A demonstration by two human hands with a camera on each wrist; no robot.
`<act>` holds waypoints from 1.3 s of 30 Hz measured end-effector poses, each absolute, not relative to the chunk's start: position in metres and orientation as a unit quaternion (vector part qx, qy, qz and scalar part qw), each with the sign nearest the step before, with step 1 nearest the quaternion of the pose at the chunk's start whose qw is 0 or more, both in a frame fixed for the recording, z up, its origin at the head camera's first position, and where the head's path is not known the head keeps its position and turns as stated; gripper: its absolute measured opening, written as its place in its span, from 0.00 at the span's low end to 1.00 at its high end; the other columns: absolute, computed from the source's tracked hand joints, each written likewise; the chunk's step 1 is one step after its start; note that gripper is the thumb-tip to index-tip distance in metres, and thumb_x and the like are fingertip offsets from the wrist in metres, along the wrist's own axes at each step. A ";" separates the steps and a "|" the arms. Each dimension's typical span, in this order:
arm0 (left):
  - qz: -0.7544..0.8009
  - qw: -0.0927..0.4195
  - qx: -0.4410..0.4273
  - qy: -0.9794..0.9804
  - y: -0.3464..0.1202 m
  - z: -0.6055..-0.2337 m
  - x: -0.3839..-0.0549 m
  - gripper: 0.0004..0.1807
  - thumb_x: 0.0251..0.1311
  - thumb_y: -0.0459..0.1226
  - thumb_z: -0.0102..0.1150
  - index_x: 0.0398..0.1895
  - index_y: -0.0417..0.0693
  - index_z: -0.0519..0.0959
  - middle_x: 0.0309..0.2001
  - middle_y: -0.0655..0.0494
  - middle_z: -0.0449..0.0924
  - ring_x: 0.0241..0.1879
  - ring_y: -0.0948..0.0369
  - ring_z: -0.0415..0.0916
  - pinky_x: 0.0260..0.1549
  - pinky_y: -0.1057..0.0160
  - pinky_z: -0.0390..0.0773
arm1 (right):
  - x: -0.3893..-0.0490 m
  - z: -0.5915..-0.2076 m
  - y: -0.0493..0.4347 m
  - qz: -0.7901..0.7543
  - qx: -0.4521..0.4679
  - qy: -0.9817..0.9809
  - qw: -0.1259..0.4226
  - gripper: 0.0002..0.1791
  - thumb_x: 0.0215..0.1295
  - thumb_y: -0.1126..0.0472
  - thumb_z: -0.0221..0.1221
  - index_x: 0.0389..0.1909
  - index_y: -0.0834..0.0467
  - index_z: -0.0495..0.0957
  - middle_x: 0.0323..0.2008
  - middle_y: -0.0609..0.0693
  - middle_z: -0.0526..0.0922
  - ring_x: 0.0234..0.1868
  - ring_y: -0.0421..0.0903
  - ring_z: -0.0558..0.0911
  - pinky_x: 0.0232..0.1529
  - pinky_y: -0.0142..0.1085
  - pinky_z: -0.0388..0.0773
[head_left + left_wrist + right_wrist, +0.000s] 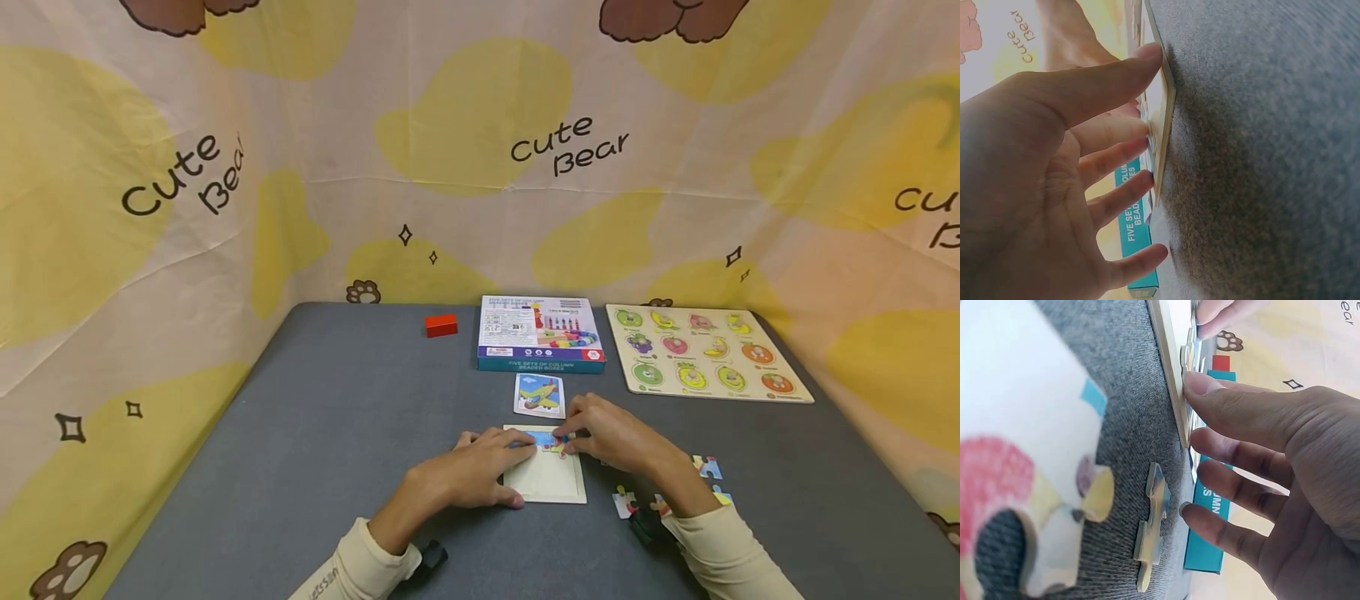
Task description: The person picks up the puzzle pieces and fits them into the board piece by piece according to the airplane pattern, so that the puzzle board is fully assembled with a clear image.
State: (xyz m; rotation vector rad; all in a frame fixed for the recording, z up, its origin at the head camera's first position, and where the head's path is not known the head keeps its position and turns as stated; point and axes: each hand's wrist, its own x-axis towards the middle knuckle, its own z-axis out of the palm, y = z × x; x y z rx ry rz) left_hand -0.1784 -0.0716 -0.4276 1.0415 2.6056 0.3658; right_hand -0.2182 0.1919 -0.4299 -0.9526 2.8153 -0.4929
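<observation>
A small pale wooden puzzle tray (pixel 545 486) lies on the table, with colourful jigsaw pieces (pixel 538 437) along its far side. My left hand (pixel 480 468) rests over the tray's left side, fingers extended onto the pieces. Its thumb (pixel 1148 55) touches the near edge. My right hand (pixel 611 432) pinches a jigsaw piece (pixel 559 445) at the far right corner between thumb and index finger, while its other fingers (pixel 1222 524) spread loosely. The piece is partly hidden by the fingertips. Just beyond the tray lies a picture card (pixel 539 395) showing a yellow airplane.
Several loose jigsaw pieces (pixel 625 502) lie around my right forearm, one piece (pixel 1154 519) close below that hand. Farther back are a bead-set box (pixel 540 364), a red block (pixel 441 325) and a fruit board (pixel 708 392). A printed cloth (pixel 450 108) surrounds the grey table.
</observation>
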 end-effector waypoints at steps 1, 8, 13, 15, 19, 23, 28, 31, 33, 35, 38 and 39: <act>0.127 0.154 0.365 0.909 -0.071 -0.428 -0.178 0.39 0.69 0.54 0.68 0.80 0.56 0.69 0.80 0.63 0.63 0.77 0.58 0.61 0.65 0.41 0.65 | -0.218 -0.429 0.192 -0.163 -0.315 0.933 0.062 0.13 0.66 0.59 0.73 0.50 0.49 0.92 0.44 0.43 0.82 0.45 0.42 0.75 0.45 0.40 0.77; 0.128 0.154 0.363 0.910 -0.071 -0.428 -0.178 0.39 0.69 0.54 0.68 0.80 0.56 0.69 0.80 0.62 0.62 0.77 0.56 0.61 0.66 0.41 0.65 | -0.216 -0.429 0.190 -0.155 -0.316 0.935 0.046 0.12 0.65 0.60 0.74 0.49 0.51 0.93 0.44 0.43 0.81 0.45 0.42 0.75 0.46 0.41 0.78; 0.129 0.154 0.363 0.910 -0.071 -0.428 -0.179 0.39 0.69 0.53 0.68 0.80 0.56 0.69 0.80 0.63 0.62 0.77 0.57 0.61 0.66 0.41 0.65 | -0.216 -0.428 0.190 -0.146 -0.319 0.935 0.043 0.12 0.64 0.61 0.74 0.48 0.51 0.93 0.44 0.43 0.82 0.46 0.42 0.76 0.47 0.42 0.80; 0.130 0.155 0.363 0.910 -0.070 -0.428 -0.179 0.39 0.69 0.53 0.68 0.80 0.56 0.69 0.80 0.63 0.62 0.77 0.57 0.61 0.66 0.41 0.65 | -0.217 -0.427 0.190 -0.145 -0.320 0.935 0.044 0.12 0.63 0.61 0.75 0.47 0.51 0.93 0.43 0.43 0.83 0.46 0.42 0.77 0.46 0.42 0.80; 0.134 0.154 0.364 0.909 -0.069 -0.428 -0.179 0.37 0.70 0.52 0.68 0.80 0.56 0.70 0.80 0.63 0.63 0.77 0.57 0.61 0.66 0.41 0.65 | -0.219 -0.428 0.190 -0.157 -0.319 0.933 0.049 0.11 0.63 0.61 0.75 0.47 0.51 0.93 0.43 0.44 0.83 0.45 0.42 0.76 0.46 0.41 0.80; 0.132 0.150 0.361 0.911 -0.067 -0.426 -0.178 0.36 0.71 0.53 0.67 0.79 0.57 0.70 0.79 0.62 0.63 0.76 0.57 0.62 0.66 0.42 0.66 | -0.219 -0.430 0.192 -0.176 -0.318 0.930 0.053 0.12 0.65 0.61 0.74 0.49 0.52 0.92 0.43 0.44 0.83 0.45 0.42 0.77 0.45 0.42 0.78; 0.131 0.152 0.350 0.915 -0.059 -0.424 -0.176 0.37 0.70 0.55 0.67 0.80 0.61 0.69 0.77 0.62 0.64 0.72 0.55 0.62 0.68 0.43 0.64 | -0.219 -0.432 0.193 -0.190 -0.307 0.931 0.055 0.12 0.65 0.60 0.74 0.48 0.52 0.91 0.43 0.44 0.82 0.45 0.41 0.77 0.46 0.42 0.79; 0.125 0.150 0.343 0.919 -0.053 -0.424 -0.176 0.39 0.68 0.56 0.67 0.81 0.65 0.67 0.75 0.60 0.65 0.70 0.54 0.62 0.68 0.43 0.64 | -0.219 -0.433 0.193 -0.195 -0.295 0.933 0.060 0.11 0.65 0.60 0.74 0.48 0.51 0.91 0.42 0.44 0.81 0.44 0.41 0.77 0.45 0.41 0.79; 0.116 0.148 0.339 0.922 -0.049 -0.425 -0.175 0.40 0.68 0.58 0.67 0.81 0.68 0.66 0.73 0.59 0.65 0.69 0.53 0.62 0.68 0.43 0.64 | -0.218 -0.434 0.193 -0.198 -0.289 0.935 0.064 0.11 0.66 0.59 0.73 0.48 0.51 0.91 0.42 0.44 0.81 0.44 0.41 0.76 0.45 0.41 0.78; 0.105 0.147 0.336 0.924 -0.047 -0.425 -0.175 0.41 0.68 0.60 0.66 0.82 0.70 0.64 0.73 0.58 0.64 0.69 0.52 0.62 0.67 0.43 0.64 | -0.218 -0.434 0.193 -0.199 -0.286 0.935 0.066 0.11 0.66 0.59 0.73 0.48 0.51 0.91 0.42 0.44 0.81 0.44 0.41 0.76 0.45 0.41 0.78; 0.093 0.146 0.334 0.927 -0.045 -0.427 -0.175 0.41 0.68 0.62 0.63 0.82 0.71 0.63 0.73 0.58 0.64 0.68 0.52 0.62 0.65 0.43 0.65 | -0.218 -0.434 0.194 -0.202 -0.289 0.934 0.066 0.11 0.67 0.57 0.72 0.49 0.51 0.91 0.42 0.43 0.81 0.44 0.42 0.77 0.46 0.42 0.78; 0.091 0.146 0.334 0.927 -0.044 -0.427 -0.175 0.41 0.68 0.62 0.63 0.83 0.71 0.63 0.73 0.58 0.64 0.68 0.52 0.62 0.64 0.44 0.65 | -0.217 -0.433 0.196 -0.205 -0.292 0.932 0.066 0.11 0.67 0.57 0.72 0.49 0.51 0.90 0.43 0.43 0.81 0.45 0.42 0.77 0.47 0.43 0.79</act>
